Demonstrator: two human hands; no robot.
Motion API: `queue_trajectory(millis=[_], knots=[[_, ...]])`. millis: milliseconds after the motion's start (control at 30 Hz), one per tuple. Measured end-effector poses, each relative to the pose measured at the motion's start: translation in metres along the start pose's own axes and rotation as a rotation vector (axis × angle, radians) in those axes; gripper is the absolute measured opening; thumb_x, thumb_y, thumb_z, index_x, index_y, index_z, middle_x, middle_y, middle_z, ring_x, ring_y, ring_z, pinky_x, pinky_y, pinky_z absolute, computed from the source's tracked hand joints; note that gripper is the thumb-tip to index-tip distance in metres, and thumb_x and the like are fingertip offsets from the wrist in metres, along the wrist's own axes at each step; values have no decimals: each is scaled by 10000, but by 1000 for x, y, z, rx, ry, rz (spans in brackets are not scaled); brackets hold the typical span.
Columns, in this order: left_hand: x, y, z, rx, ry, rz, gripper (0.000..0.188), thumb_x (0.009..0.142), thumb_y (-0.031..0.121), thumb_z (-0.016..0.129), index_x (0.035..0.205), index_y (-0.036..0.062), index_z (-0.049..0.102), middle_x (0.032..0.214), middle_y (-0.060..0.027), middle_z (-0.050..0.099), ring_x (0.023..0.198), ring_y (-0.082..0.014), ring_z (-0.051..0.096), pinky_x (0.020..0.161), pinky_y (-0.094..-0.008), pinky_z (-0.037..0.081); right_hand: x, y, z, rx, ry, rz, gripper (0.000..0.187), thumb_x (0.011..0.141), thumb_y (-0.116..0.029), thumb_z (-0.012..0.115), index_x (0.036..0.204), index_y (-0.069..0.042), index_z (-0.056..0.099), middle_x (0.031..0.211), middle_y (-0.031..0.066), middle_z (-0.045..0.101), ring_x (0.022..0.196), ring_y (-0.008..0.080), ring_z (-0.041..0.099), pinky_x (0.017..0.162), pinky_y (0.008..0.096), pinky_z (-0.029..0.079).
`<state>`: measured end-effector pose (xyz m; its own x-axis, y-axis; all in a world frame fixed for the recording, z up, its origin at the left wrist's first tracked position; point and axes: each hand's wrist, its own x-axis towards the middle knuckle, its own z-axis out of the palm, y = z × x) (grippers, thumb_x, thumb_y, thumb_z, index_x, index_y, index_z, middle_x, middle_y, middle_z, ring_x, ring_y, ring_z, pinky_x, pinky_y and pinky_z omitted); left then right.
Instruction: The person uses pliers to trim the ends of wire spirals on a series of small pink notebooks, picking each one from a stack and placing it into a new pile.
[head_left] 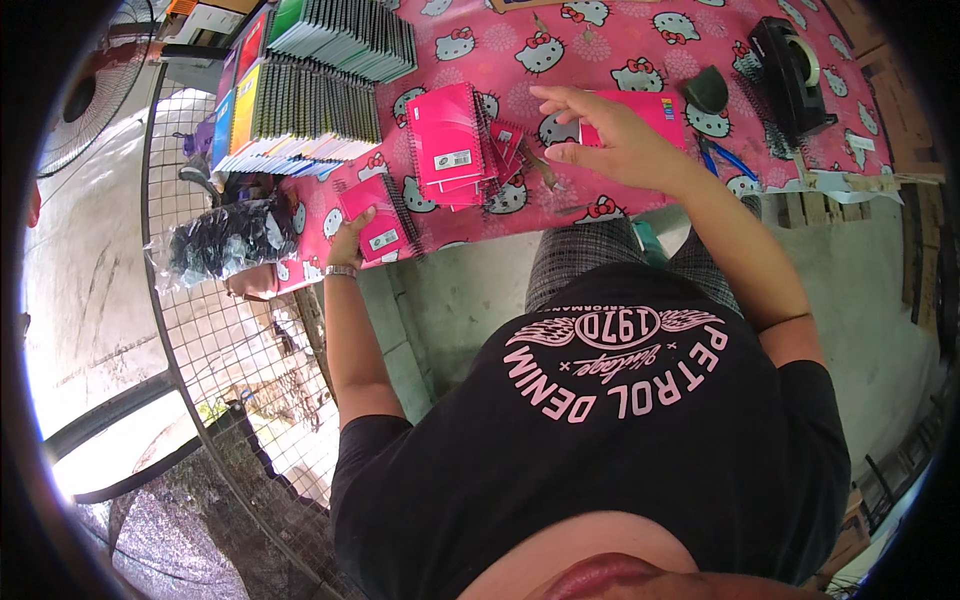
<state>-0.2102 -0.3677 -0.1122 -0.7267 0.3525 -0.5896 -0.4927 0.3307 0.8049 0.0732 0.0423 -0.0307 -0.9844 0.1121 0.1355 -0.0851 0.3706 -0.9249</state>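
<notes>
My left hand (350, 238) grips a pink spiral notebook (385, 212) by its left edge, thumb on top, at the table's front edge. Just beyond it lies a small, uneven pile of pink spiral notebooks (446, 130), some fanned out to the right. My right hand (622, 145) is held over the table with fingers stretched out and apart, and nothing shows in it. Behind that hand another pink notebook (655, 108) lies flat, partly covered by the hand and wrist.
Tall stacks of spiral notebooks with yellow (300, 115) and green (345, 35) covers stand at the back left. A clear plastic bag with dark contents (230, 240) sits at the left edge. On the right are a black tape dispenser (785, 75) and blue-handled pliers (722, 158).
</notes>
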Motion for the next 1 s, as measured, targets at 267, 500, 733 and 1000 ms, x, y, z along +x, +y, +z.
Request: queue_trajectory(millis=[267,500,733,1000], knots=[[28,21,-39,802,46,-126,526,861,440,728,1185,51,583,1117,-66,650,999,-178,621,873,-377,495,18,15,22,-10,-57,68,668,886,-273,701,1462,-123,398,1294,138,578,1167,238,557,1011,396,434],[42,44,-11,871,317,576,571,915,409,670,1271,-19,539,1053,-76,656,937,-158,591,824,-333,460,64,45,72,301,169,371,693,923,-377,646,1450,-23,368,1355,209,525,1250,295,518,1029,405,424],[17,77,181,32,-257,-18,627,962,563,494,1337,61,524,1271,-93,625,1091,-192,624,973,-382,486,121,63,125,727,81,594,750,935,-345,609,1441,78,252,1360,268,491,1248,331,507,1006,457,429],[22,74,176,346,-76,30,632,912,404,661,1350,15,424,1164,-142,634,989,-239,664,807,-377,573,138,59,139,677,56,796,845,907,-324,632,1483,39,132,1429,294,399,1283,384,460,969,527,431]])
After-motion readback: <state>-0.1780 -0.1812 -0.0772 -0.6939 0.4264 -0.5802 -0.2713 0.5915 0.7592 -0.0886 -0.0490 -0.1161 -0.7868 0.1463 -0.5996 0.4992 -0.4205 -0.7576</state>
